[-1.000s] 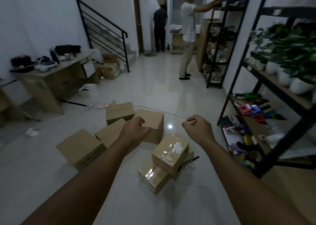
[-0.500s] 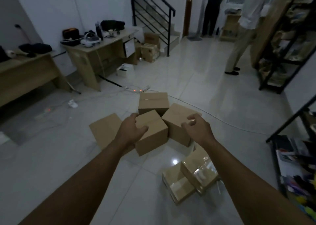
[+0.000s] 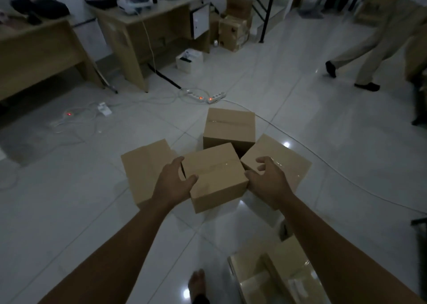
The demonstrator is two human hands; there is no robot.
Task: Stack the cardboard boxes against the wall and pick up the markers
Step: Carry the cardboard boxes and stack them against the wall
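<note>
Four plain cardboard boxes sit clustered on the white tiled floor. The middle box lies between my hands. My left hand clasps its left edge, thumb on top and fingers down the side. The thumb of my right hand touches the box's right corner, while its spread fingers hover over the right box. A left box and a far box flank them. Two tape-wrapped boxes lie near my feet at lower right. No markers can be made out.
Power strips and white cords cross the floor beyond the boxes, and a cable runs to the right. Two wooden desks stand against the far-left wall. A small white box and stacked cartons sit by the stairs. A person walks at the upper right.
The view has tipped down and closed in on the boxes. Both hands have dropped onto the middle box. The person in the background has stepped to the right.
</note>
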